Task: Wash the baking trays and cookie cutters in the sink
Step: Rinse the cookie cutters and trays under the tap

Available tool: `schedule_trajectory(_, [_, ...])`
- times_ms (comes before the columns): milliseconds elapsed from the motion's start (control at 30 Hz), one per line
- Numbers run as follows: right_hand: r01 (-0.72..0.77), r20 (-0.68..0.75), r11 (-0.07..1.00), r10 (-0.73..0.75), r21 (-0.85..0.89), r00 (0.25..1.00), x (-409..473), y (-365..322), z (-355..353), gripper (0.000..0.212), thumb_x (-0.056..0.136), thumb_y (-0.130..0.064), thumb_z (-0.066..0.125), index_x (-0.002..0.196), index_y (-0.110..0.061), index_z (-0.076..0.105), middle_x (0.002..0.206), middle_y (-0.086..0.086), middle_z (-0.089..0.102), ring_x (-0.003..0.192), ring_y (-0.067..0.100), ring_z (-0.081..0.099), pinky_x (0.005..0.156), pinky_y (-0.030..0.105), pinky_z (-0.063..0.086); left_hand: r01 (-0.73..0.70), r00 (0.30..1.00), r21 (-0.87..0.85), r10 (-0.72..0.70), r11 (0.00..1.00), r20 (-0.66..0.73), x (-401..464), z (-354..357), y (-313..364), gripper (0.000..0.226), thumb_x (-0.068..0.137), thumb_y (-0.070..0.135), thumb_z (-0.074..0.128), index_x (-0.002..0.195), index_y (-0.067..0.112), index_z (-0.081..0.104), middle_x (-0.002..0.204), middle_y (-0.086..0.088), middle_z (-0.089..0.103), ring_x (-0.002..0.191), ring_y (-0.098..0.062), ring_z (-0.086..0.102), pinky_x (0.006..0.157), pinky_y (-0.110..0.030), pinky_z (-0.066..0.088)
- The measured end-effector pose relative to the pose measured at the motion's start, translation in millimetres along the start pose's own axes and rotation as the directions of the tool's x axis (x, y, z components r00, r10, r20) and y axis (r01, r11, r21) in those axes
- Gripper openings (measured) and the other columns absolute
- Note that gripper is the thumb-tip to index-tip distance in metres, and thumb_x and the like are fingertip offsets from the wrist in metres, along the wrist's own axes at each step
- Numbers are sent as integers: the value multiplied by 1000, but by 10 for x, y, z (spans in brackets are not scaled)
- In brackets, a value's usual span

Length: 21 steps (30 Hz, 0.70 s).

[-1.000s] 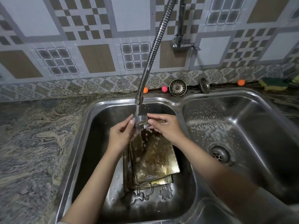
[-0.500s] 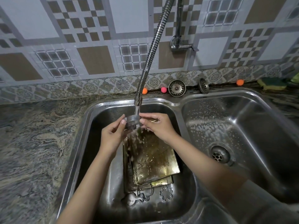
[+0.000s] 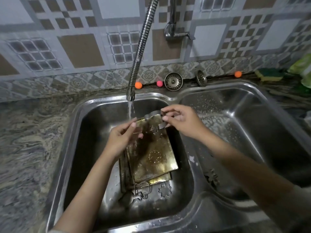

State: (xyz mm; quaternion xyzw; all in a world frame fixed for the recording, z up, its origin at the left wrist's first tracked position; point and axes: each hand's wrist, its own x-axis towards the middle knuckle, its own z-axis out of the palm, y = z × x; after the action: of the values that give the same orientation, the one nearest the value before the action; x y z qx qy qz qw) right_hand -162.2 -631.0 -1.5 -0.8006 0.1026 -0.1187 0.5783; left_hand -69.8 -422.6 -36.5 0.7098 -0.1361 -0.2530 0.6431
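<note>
Both forearms reach in from the bottom of the frame over the left basin of the sink (image 3: 87,105). The right hand (image 3: 181,121), at centre, pinches a metal cookie cutter (image 3: 155,115) between thumb and fingertips, just right of the water stream (image 3: 131,110) falling from the hose faucet (image 3: 140,47). The left hand (image 3: 122,138) is loose and grasps nothing, fingers half curled under the stream. Below the hands, stacked baking trays (image 3: 151,157), brown and stained, lie in the left basin. More cookie cutters (image 3: 152,190) rest on the basin floor at the trays' near edge, one flower-shaped.
</note>
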Motion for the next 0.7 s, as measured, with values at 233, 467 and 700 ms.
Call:
schedule_trajectory(233, [-285,-208,916,231,-282,950,-656,534,-1105,17,85,-14,69,102,-16,70,88,5,74,67,14,71,65,27,58,103,979,354,-158,930,128,-253,39,-622,13,91,15,61,98,18,71,94,-4,73,92,-22,69,81,-31,57])
schedule_trajectory(467, [-526,-30,597,644,-605,765,-1080,1374,-1065,7,86,-12,65,88,-10,71,74,6,70,66,20,69,70,38,60,43,897,719,-344,693,277,-560,-25,-1102,17,84,21,71,76,34,66,84,14,68,80,-4,64,77,-23,50])
schedule_trajectory(700, [-435,70,501,712,-748,699,-1127,1465,-935,13,89,-18,58,95,-24,68,84,6,72,68,14,70,62,26,58,-74,866,910,-426,407,261,-593,24,-1286,28,70,32,79,97,29,73,101,6,73,96,-14,66,82,-23,49])
